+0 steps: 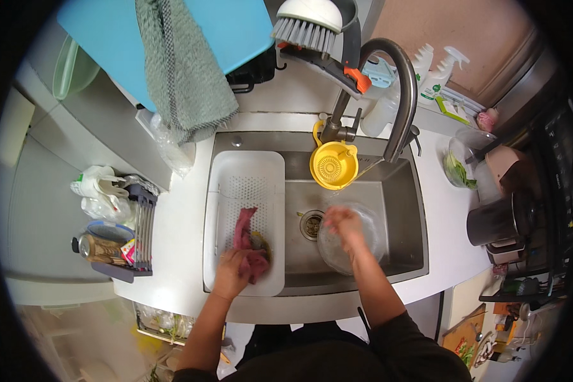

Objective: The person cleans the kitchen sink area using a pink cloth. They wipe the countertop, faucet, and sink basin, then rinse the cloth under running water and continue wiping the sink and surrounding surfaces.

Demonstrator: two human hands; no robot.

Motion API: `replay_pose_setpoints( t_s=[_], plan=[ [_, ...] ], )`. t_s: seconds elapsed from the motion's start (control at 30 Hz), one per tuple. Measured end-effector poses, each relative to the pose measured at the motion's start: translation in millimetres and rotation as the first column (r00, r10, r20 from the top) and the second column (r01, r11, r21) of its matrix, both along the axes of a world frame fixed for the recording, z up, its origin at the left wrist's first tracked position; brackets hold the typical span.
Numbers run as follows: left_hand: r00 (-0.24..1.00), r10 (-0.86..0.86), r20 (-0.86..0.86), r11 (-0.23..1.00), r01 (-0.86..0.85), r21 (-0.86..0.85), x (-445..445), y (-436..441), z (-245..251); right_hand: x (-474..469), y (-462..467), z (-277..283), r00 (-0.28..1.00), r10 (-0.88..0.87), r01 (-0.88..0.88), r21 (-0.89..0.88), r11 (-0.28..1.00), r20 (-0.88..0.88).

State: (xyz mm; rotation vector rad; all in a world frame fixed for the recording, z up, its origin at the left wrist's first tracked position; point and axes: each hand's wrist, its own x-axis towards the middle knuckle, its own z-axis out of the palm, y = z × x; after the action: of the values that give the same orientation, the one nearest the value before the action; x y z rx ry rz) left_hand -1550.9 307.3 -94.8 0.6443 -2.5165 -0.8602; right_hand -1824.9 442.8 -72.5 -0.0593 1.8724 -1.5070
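Note:
My left hand (230,273) grips a crumpled dark pink cloth (243,229) inside a white perforated drain basket (247,165). The basket occupies the left part of the stainless steel sink (303,274). Something yellowish and dark, partly covered by the cloth, lies beside my fingers. My right hand (344,223) is blurred over a clear round bowl (373,227) on the sink floor; its fingers are too smeared to read. A thin stream of water runs from the curved metal faucet (410,105) down towards that hand, past a yellow strainer (333,166).
The drain (311,225) sits left of the bowl. A grey towel (181,71) hangs at the back left, and a scrub brush (310,26) overhangs behind the faucet. Spray bottles (437,81) stand back right. A container of green leaves (457,169) and black appliance (492,220) flank the right.

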Motion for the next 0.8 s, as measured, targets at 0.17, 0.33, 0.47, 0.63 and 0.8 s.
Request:
replay_pose_setpoints(
  t_s=[0.17, 0.33, 0.47, 0.63, 0.8],
  plan=[
    [0.996, 0.085, 0.015, 0.996, -0.084, -0.011, 9.4, 3.6, -15.2, -55.9, -18.5, -34.3, 0.845, -0.468, 0.521, -0.207, 0.828, 0.258],
    [0.997, 0.058, 0.059, 0.998, -0.059, 0.029, 13.2, 1.3, -17.0, -31.8, -79.1, -54.3, 0.662, -0.476, 0.708, -0.274, 0.651, 0.578],
    [0.998, 0.058, 0.038, 0.998, -0.059, 0.022, 17.4, 1.8, -19.2, -6.7, -117.0, -43.4, 0.648, -0.407, 0.675, -0.237, 0.699, 0.644],
    [0.994, 0.087, 0.067, 0.993, -0.092, 0.079, 18.1, 2.5, -23.6, -4.2, -162.1, -13.5, 0.620, -0.295, 0.654, -0.270, 0.707, 0.727],
    [0.996, 0.062, 0.071, 0.995, -0.067, 0.068, 14.4, -0.9, -19.0, -20.4, -218.1, 2.8, 0.563, -0.248, 0.688, -0.281, 0.669, 0.789]
  ],
)
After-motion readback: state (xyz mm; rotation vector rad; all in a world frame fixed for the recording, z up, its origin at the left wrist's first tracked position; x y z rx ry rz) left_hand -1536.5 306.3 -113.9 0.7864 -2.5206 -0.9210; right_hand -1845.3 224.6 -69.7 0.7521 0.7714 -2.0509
